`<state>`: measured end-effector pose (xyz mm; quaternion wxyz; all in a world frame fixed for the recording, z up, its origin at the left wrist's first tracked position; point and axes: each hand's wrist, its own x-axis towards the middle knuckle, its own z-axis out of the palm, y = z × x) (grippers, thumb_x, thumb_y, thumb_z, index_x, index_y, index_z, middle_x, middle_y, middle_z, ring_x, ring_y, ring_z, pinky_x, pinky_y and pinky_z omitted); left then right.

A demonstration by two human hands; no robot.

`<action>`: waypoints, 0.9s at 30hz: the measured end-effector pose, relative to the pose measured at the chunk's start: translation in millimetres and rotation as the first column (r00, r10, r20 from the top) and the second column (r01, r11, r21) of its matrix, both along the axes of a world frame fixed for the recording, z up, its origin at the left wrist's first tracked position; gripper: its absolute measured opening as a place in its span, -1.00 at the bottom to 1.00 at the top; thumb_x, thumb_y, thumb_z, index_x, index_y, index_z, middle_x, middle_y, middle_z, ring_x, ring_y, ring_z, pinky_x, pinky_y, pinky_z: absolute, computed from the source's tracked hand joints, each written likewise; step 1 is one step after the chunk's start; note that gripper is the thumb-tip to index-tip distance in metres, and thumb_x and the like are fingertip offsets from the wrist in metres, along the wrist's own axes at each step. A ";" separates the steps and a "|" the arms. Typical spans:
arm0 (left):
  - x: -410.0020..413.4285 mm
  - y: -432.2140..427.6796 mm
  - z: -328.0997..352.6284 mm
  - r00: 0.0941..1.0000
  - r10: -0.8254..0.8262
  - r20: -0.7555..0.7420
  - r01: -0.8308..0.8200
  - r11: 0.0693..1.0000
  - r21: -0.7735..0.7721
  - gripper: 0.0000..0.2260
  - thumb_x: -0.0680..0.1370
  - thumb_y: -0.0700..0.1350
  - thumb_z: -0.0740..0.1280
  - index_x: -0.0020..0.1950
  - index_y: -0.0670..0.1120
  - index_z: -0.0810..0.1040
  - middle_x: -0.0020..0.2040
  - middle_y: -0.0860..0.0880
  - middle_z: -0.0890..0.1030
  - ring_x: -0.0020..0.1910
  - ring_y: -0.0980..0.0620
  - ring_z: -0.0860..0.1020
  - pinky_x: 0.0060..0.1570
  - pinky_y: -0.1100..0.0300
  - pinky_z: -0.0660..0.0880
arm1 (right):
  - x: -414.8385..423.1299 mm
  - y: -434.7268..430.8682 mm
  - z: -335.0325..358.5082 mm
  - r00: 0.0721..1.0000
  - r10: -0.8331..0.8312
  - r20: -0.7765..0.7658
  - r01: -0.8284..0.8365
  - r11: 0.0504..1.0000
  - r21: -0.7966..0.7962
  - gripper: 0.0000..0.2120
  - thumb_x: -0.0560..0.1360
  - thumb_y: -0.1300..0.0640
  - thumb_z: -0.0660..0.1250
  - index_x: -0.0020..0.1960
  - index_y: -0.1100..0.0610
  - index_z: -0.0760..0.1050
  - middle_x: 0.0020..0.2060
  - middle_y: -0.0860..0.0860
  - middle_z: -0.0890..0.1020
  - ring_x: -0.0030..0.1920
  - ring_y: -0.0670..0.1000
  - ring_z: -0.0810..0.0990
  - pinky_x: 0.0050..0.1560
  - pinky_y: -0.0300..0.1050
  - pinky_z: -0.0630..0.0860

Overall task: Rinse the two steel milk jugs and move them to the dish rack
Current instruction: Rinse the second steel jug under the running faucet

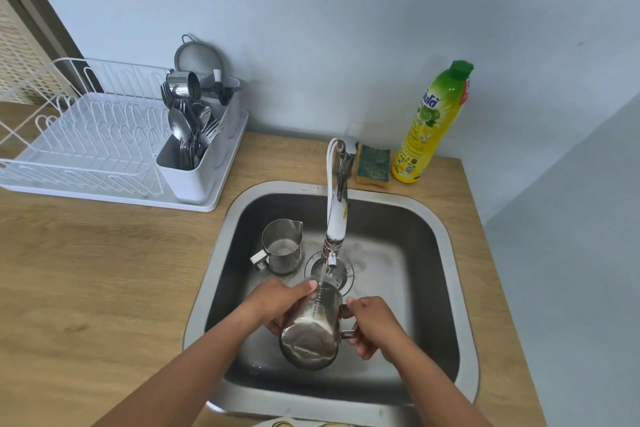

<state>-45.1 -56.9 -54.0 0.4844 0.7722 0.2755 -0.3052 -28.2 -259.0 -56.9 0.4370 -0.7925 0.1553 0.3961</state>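
Observation:
I hold one steel milk jug [311, 329] tilted over the sink [446, 253], its base toward me and its mouth under the running tap [335, 218]. A thin stream of water falls onto the jug's side. My left hand [277, 305] wraps the jug's body from the left. My right hand [372, 324] grips its handle on the right. The second steel jug [282, 246] stands upright on the sink floor at the back left, apart from my hands. The white dish rack [86, 146] sits on the counter to the left.
A white cutlery caddy [187, 173] full of spoons and forks stands at the rack's right end, with a steel cup [183, 84] and a strainer [199, 57] behind. A green sponge [373, 163] and a yellow dish-soap bottle [431, 125] stand behind the sink.

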 end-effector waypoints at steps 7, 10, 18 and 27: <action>-0.7 2.4 -1.0 1.000 -0.002 -0.022 0.001 0.999 -0.043 -0.44 0.45 0.28 0.38 0.05 -0.23 0.61 -0.21 -0.12 0.65 -0.28 -0.09 0.65 -0.22 0.02 0.66 | -1.2 2.5 4.5 1.000 -0.002 -0.016 0.002 1.000 0.021 -0.65 0.66 0.03 0.06 0.08 0.26 0.51 -0.57 0.08 0.56 -0.63 0.06 0.50 -0.61 -0.20 0.44; -2.4 9.5 -2.7 0.996 -0.089 -0.008 0.087 0.987 -0.137 -0.56 0.47 0.20 0.41 0.14 -0.11 0.60 -0.08 -0.10 0.66 -0.18 -0.06 0.63 -0.16 0.08 0.62 | -3.3 1.8 8.5 1.000 0.014 0.005 -0.014 1.000 0.012 -0.68 0.65 -0.02 0.06 0.08 0.18 0.46 -0.43 0.11 0.61 -0.54 0.10 0.60 -0.61 -0.22 0.40; -5.5 13.6 -11.5 0.998 -0.062 0.014 0.063 0.922 -0.381 -0.50 0.40 -0.11 0.56 0.30 -0.06 0.50 0.09 -0.17 0.67 -0.07 0.01 0.64 -0.10 0.10 0.64 | -0.2 -4.6 25.5 0.973 0.138 0.184 -0.107 0.980 -0.168 -0.75 0.60 -0.15 0.10 0.07 -0.02 0.43 -0.29 0.03 0.63 -0.37 0.04 0.65 -0.49 -0.19 0.47; 1.7 -9.0 -2.9 0.978 0.038 0.206 0.051 0.911 -0.409 -0.43 0.38 -0.37 0.51 0.26 0.05 0.41 0.19 -0.05 0.57 -0.01 0.02 0.67 -0.03 0.13 0.65 | 6.0 -9.0 51.0 0.846 0.298 0.442 -0.173 0.938 -0.302 -0.85 0.62 -0.08 0.18 -0.02 -0.05 0.47 -0.14 -0.04 0.64 -0.19 -0.08 0.57 -0.30 -0.19 0.41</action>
